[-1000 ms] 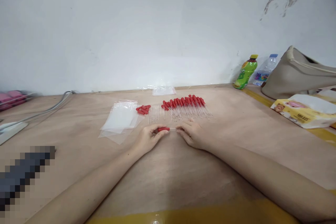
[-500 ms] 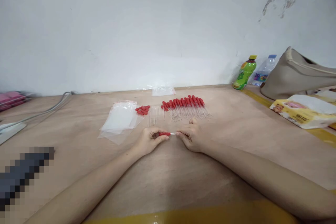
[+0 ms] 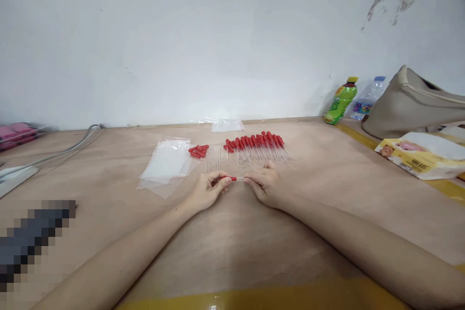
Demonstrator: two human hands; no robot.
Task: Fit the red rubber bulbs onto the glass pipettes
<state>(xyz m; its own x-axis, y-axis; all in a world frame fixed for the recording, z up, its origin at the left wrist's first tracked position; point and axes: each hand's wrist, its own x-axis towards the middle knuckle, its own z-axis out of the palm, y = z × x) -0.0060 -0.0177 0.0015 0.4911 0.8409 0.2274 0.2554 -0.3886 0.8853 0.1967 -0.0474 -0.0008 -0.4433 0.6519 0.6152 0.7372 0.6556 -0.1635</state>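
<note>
Between thumb and fingers, my left hand pinches a red rubber bulb. My right hand grips the thin clear tube that meets the bulb's right end. Behind my hands lies a row of clear tubes with red bulbs on them. Several loose red bulbs are heaped to the left of that row, and bare thin tubes lie between the two groups. Clear plastic bags are stacked at the left of the loose bulbs.
Another plastic bag lies by the wall. At the right are a green bottle, a clear bottle, a beige bag and a yellow-white tissue pack. A cable and a blurred dark object are at the left.
My left thumb and fingers have shifted along the red bulb toward the tube, covering more of it. Both hands sit slightly higher in the view.
</note>
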